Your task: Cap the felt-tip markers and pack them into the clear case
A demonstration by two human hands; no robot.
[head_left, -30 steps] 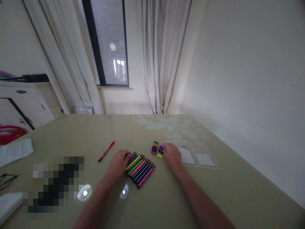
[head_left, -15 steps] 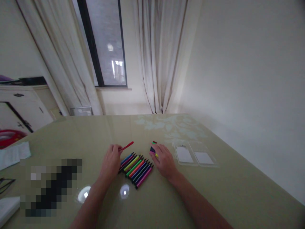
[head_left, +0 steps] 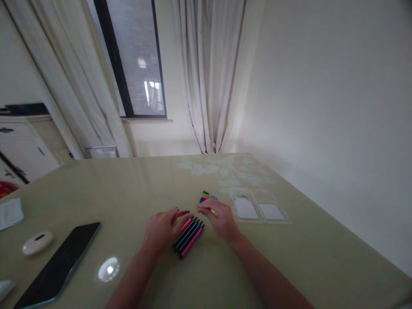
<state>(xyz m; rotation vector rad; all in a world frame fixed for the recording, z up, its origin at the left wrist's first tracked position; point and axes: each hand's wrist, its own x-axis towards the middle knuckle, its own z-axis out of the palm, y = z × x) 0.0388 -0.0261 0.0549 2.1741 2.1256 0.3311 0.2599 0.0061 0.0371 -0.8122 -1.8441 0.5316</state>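
My left hand [head_left: 160, 232] is closed round a red pen [head_left: 182, 213] whose tip points right, and it lies over the left end of a row of coloured markers [head_left: 189, 234] on the table. My right hand [head_left: 218, 219] is just to the right, its fingers pinched together close to the pen's tip. What they pinch is too small to name; a bit of yellow shows under them. A small pile of coloured marker caps [head_left: 205, 196] sits just beyond the right hand.
A clear plastic case [head_left: 258, 211], lying open, is to the right of the caps. A black phone [head_left: 58, 262], a white oval object [head_left: 37, 242] and a folded paper [head_left: 9, 212] lie at the left. The table's right edge runs near the wall.
My left hand picked up the red pen from the left and brought it over the marker row. My right hand left the caps and came in to the pen's tip. The view shifted right.
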